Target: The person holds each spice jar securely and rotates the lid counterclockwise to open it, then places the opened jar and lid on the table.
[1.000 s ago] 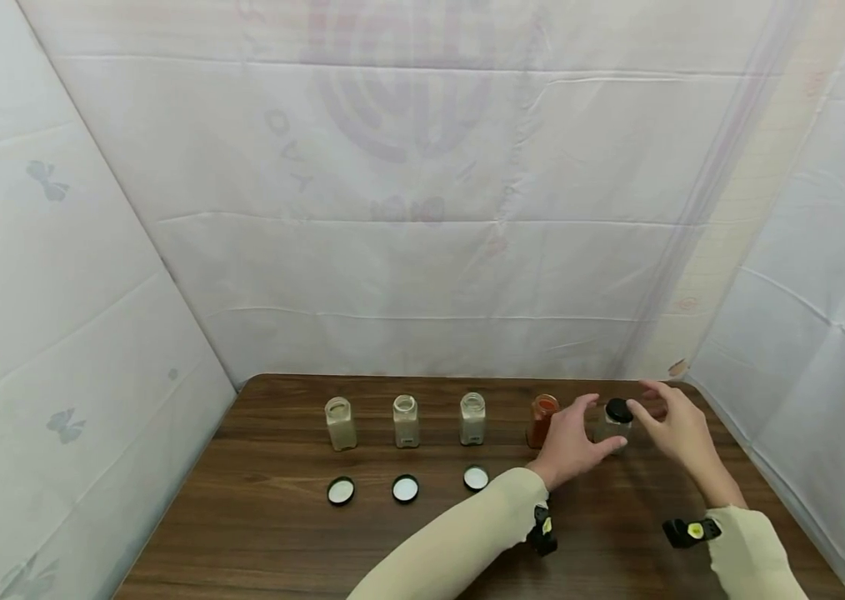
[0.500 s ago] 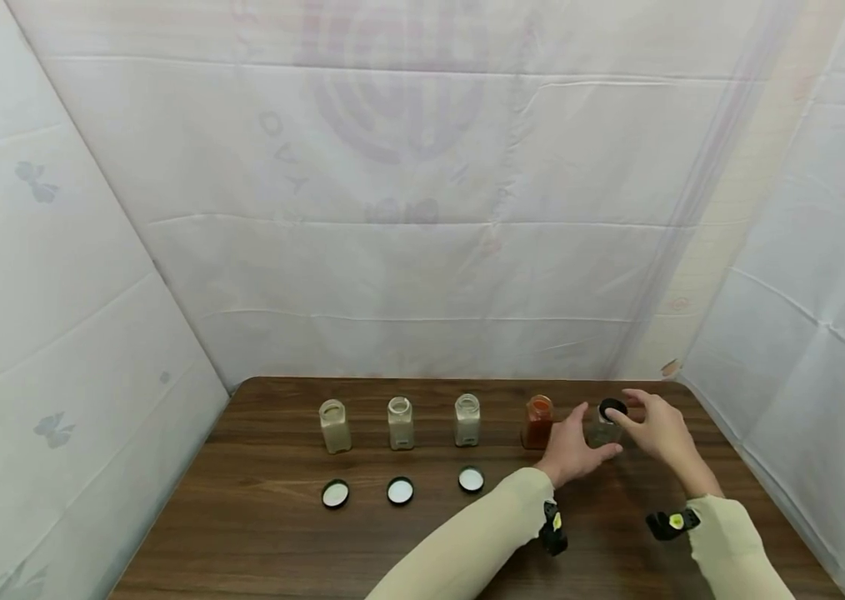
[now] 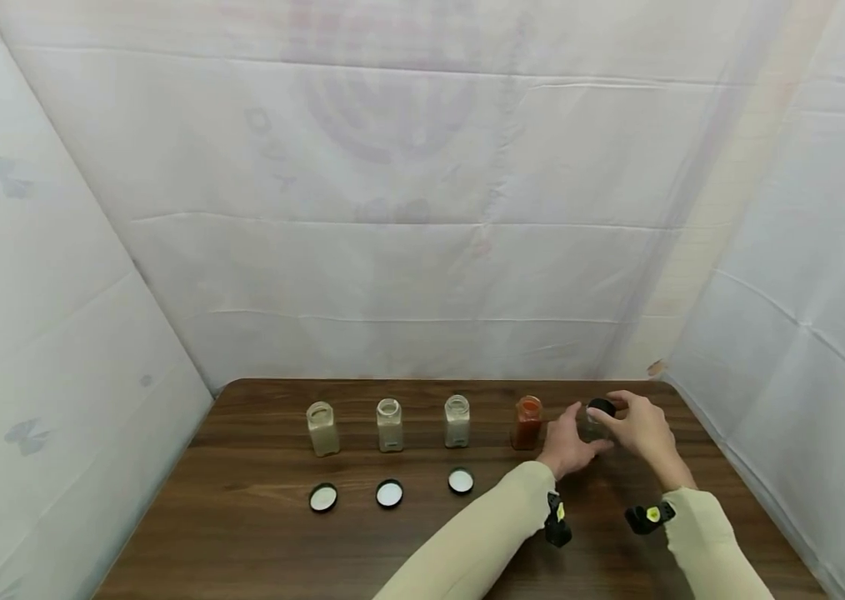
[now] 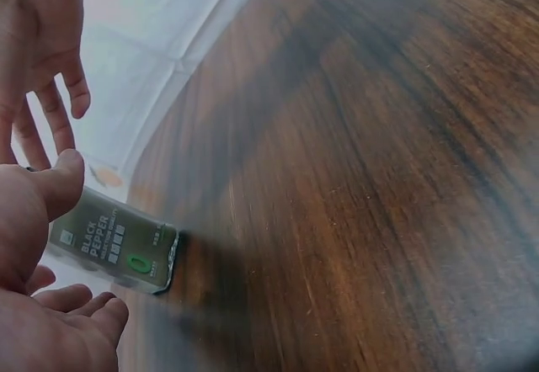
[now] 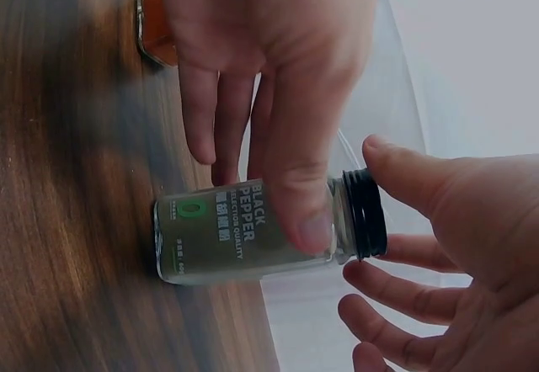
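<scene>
A glass jar labelled black pepper [image 5: 240, 233] stands at the right end of a row of jars. My left hand [image 3: 567, 443] is around its body, thumb across the glass near the neck and fingers reaching behind; the left wrist view shows the jar between thumb and fingers. The black lid [image 5: 366, 215] sits on the jar's neck. My right hand [image 3: 640, 429] holds the lid from the right, thumb at one edge and fingertips at the other. Parts of the lid are hidden behind the fingers in the head view.
Left of my hands stands an uncovered jar of red powder [image 3: 527, 423]. Several uncovered jars of pale powder, such as the middle one [image 3: 390, 427], continue the row. Upturned lids [image 3: 389, 493] lie in front of them on the wooden table [image 3: 265, 542]. White cloth walls [image 3: 407, 275] enclose the table.
My right hand has come in closer around the lid, and my left hand has come in closer around the pepper jar. The whole scene has shifted slightly leftward in the head view.
</scene>
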`<state>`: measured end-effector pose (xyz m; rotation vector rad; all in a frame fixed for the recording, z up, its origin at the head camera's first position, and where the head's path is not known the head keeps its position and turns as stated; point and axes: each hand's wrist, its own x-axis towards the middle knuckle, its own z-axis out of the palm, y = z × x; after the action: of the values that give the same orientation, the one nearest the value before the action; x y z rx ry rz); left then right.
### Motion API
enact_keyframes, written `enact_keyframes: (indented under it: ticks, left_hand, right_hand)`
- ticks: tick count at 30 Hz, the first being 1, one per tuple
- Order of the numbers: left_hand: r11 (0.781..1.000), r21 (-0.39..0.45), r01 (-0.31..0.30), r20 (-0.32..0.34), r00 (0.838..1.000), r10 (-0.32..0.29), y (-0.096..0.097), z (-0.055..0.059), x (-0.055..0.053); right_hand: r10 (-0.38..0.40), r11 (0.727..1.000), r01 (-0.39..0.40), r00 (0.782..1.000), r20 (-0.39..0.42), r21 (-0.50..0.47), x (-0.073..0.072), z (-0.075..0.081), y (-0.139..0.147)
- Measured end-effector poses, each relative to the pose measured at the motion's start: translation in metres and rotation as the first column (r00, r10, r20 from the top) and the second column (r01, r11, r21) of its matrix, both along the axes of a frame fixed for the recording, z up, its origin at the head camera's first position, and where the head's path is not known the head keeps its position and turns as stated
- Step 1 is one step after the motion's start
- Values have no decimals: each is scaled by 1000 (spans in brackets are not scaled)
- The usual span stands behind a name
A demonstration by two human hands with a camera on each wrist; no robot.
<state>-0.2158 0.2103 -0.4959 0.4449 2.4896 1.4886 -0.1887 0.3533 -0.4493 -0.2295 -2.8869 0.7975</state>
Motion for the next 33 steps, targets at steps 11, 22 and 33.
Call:
enact_keyframes:
  ticks: [11, 22, 33]
  left_hand:
    - [998, 66, -14, -55, 998, 17, -4, -16, -15]
    - [991, 129, -22, -73, 997, 31, -1, -14, -11]
    - [994, 104, -41, -170, 984, 59, 8, -19, -14]
  right_hand:
    - [-11, 1000, 11, 1000, -19, -8, -9, -6, -14]
    - [-58, 998, 58, 998, -20, -15, -8, -10, -14]
    - [-104, 995, 104, 994, -43, -13, -1, -10, -10]
